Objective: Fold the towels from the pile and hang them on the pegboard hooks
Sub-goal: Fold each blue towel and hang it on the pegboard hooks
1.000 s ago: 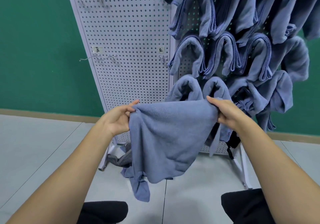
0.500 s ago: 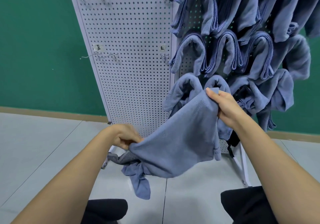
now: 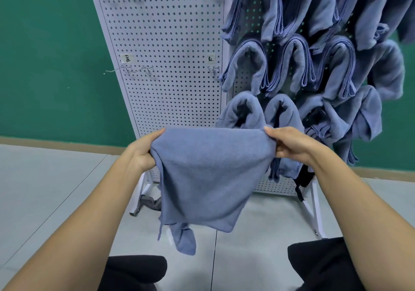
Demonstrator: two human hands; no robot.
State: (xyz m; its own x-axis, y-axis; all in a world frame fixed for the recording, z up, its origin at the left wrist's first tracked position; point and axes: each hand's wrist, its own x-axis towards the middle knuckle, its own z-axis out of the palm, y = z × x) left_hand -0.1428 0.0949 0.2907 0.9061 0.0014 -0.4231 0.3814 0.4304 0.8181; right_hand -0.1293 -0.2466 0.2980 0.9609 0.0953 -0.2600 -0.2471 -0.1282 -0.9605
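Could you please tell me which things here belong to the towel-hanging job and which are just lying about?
Job: blue towel, gripped at its top corners by the left hand and right hand; pegboard; bare hooks; hung towels.
Lying about: grey item at the stand's foot; black strap; paper labels.

Looks like a staged workroom or lab. Shows a freestanding white pegboard (image 3: 170, 43) on metal legs (image 3: 140, 191), paper-labelled hooks (image 3: 147, 68), a plain green wall (image 3: 49, 66) and grey floor tiles (image 3: 56, 178).
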